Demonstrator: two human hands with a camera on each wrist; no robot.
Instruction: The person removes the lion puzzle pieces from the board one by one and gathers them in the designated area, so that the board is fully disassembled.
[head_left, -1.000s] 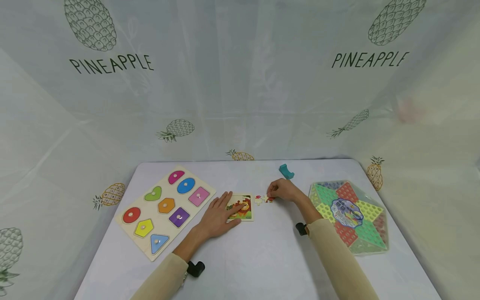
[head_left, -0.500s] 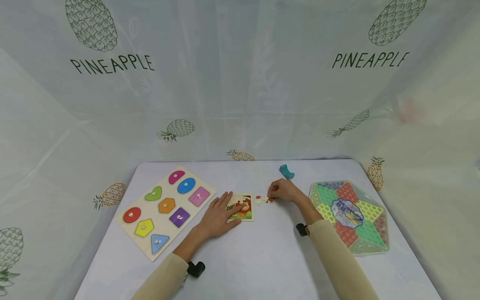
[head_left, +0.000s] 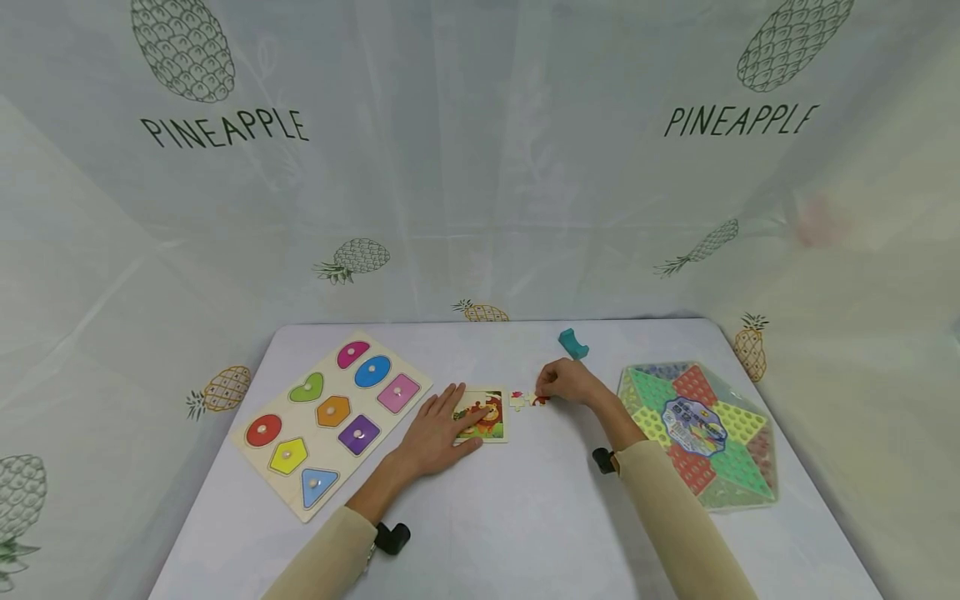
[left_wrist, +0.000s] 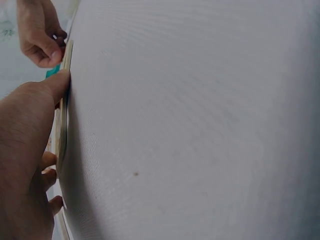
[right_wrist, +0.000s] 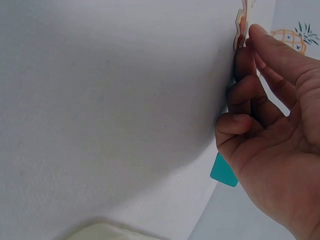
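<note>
puzzle pieces (head_left: 517, 402), two, side by side

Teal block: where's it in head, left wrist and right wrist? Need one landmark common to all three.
Head: teal block right of centre, just beyond the right hand.
Left wrist: upper left, a sliver just above the thumb of the left hand, mostly hidden.
Right wrist: right of centre, lower half, partly hidden behind the right hand.
Shared landmark: the right hand, visible in all three.
</note>
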